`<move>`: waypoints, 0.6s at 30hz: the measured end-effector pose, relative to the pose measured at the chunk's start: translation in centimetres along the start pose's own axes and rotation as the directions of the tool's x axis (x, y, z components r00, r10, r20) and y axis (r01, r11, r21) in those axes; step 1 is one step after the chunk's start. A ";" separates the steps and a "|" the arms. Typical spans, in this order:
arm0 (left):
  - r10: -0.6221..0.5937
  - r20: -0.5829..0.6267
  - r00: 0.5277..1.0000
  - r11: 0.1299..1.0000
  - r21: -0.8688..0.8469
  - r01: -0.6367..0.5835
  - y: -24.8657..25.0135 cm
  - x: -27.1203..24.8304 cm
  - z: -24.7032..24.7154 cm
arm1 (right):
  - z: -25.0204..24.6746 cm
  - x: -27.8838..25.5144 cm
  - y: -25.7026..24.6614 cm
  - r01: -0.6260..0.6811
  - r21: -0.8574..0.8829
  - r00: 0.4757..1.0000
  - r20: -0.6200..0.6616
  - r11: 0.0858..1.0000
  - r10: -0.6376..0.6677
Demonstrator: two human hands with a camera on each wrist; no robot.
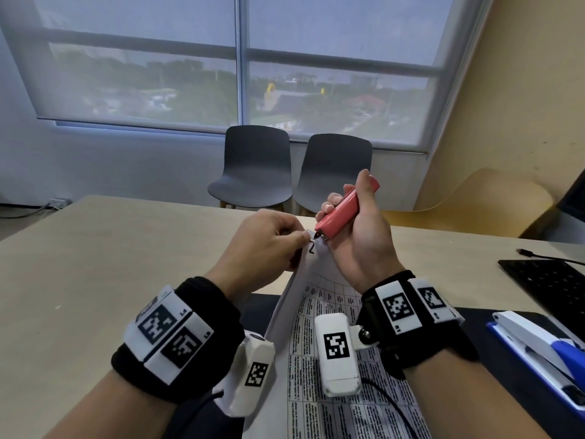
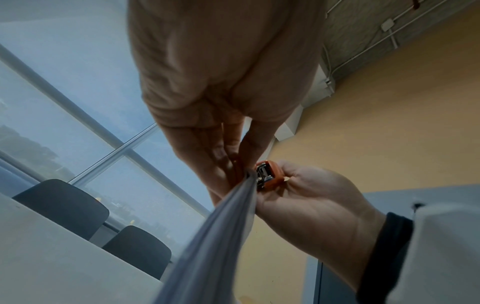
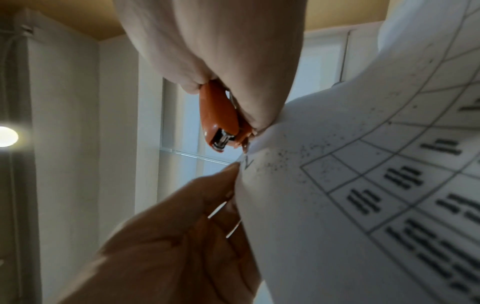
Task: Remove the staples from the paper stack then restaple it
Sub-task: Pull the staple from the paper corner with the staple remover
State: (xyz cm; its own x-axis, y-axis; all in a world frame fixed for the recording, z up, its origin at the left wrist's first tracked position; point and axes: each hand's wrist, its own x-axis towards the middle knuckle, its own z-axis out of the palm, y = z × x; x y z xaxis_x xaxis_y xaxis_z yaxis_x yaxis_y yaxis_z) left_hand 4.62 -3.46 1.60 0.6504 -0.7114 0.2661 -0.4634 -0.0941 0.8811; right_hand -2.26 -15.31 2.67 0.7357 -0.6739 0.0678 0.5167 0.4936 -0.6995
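My left hand (image 1: 278,240) pinches the top corner of a printed paper stack (image 1: 319,359), lifted off the table and curving upward. A bent dark staple (image 1: 311,247) sticks out of that corner, just right of my left fingertips. My right hand (image 1: 351,217) grips a pink-orange staple remover (image 1: 340,213), its metal tip (image 1: 321,235) at the staple's upper end. In the right wrist view the staple remover (image 3: 222,119) points down at the staple (image 3: 248,162) on the paper stack (image 3: 350,195). In the left wrist view the staple remover's tip (image 2: 266,174) sits against the paper stack's edge (image 2: 221,226).
A white and blue stapler (image 1: 538,350) lies on a blue pad at the right. A black keyboard (image 1: 550,286) sits behind it. The tan table (image 1: 95,264) stretches left. Two grey chairs (image 1: 253,166) stand beyond the far edge, under a window.
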 end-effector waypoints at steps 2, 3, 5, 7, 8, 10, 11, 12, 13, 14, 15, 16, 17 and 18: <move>0.028 -0.019 0.999 0.998 0.049 -0.027 -0.1 0.0 0.1 | -0.1 0.0 0.0 0.012 -0.040 1.000 0.004 0.999 -0.012; 0.044 -0.030 0.999 0.996 0.083 -0.042 -0.2 0.0 0.2 | -0.1 0.0 0.0 0.020 -0.065 1.000 0.005 0.998 -0.020; 0.065 -0.060 0.996 0.990 0.130 -0.057 -0.2 -0.1 0.4 | -0.1 -0.1 0.2 0.039 -0.112 0.999 0.006 0.993 -0.038; 0.080 -0.086 0.993 0.985 0.161 -0.065 -0.2 -0.1 0.6 | 0.1 -0.2 0.3 0.062 -0.154 0.998 0.015 0.986 -0.060; 0.084 -0.092 0.992 0.982 0.177 -0.067 -0.2 -0.2 0.6 | 0.2 -0.3 0.4 0.072 -0.168 0.997 0.021 0.983 -0.070; 0.093 -0.094 0.991 0.977 0.199 -0.073 -0.1 -0.2 0.7 | 0.4 -0.4 0.4 0.082 -0.181 0.997 0.031 0.980 -0.078; 0.097 -0.092 0.991 0.976 0.204 -0.077 -0.1 -0.2 0.7 | 0.5 -0.4 0.3 0.085 -0.193 0.996 0.035 0.978 -0.079; 0.101 -0.089 0.991 0.974 0.212 -0.080 -0.1 -0.2 0.7 | 0.5 -0.4 0.3 0.088 -0.214 0.996 0.036 0.973 -0.082; 0.108 -0.087 0.990 0.971 0.224 -0.086 -0.1 -0.2 0.7 | 0.6 -0.4 0.3 0.092 -0.241 0.996 0.036 0.966 -0.086; 0.115 -0.086 0.990 0.967 0.237 -0.092 0.0 -0.2 0.8 | 0.7 -0.5 0.3 0.096 -0.266 0.995 0.035 0.959 -0.090; 0.121 -0.087 0.989 0.965 0.246 -0.096 -0.1 -0.2 0.8 | 0.8 -0.5 0.3 0.098 -0.284 0.995 0.034 0.954 -0.092; 0.125 -0.087 0.988 0.963 0.251 -0.099 -0.1 -0.2 0.8 | 0.9 -0.5 0.3 0.096 -0.294 0.995 0.032 0.951 -0.090; 0.127 -0.084 0.988 0.961 0.257 -0.102 -0.1 -0.2 0.8 | 1.0 -0.5 0.2 0.092 -0.301 0.996 0.031 0.949 -0.086; 0.130 -0.079 0.988 0.959 0.263 -0.105 0.0 -0.2 0.8 | 1.1 -0.5 0.2 0.085 -0.308 0.996 0.029 0.948 -0.080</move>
State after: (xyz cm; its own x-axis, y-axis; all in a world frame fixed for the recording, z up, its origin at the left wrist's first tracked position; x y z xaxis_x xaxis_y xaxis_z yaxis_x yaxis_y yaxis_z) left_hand 3.98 -3.88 1.20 0.6305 -0.6601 0.4083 -0.6710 -0.1991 0.7142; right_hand -2.02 -14.31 3.25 0.7047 -0.6948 0.1440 0.4172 0.2416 -0.8761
